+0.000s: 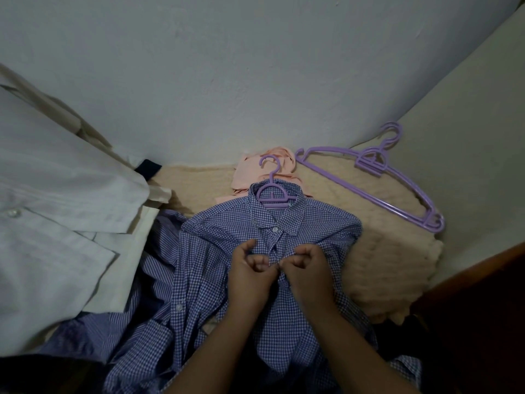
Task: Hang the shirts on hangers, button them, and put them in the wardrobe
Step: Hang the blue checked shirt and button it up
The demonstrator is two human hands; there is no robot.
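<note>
A blue-and-white checked shirt [227,245] lies face up on a cream blanket [383,251], already threaded onto a purple hanger [272,191] whose hook pokes out past the collar. The top button [275,229] is fastened. Both hands meet at the placket just below it: the left hand [251,268] and right hand [308,265] each have their fingers curled in, pinching the fabric edges of the front opening, knuckles nearly touching.

Behind the collar sits a crumpled peach garment [264,166], partly under the hanger hook. To the right, on the blanket near the wall, lie spare purple hangers [377,177], stacked together and well apart from the hands. On the left, a white shirt [56,200] crowds close, overlapping a striped blue shirt [159,263] that lies beneath the checked shirt's sleeve.
</note>
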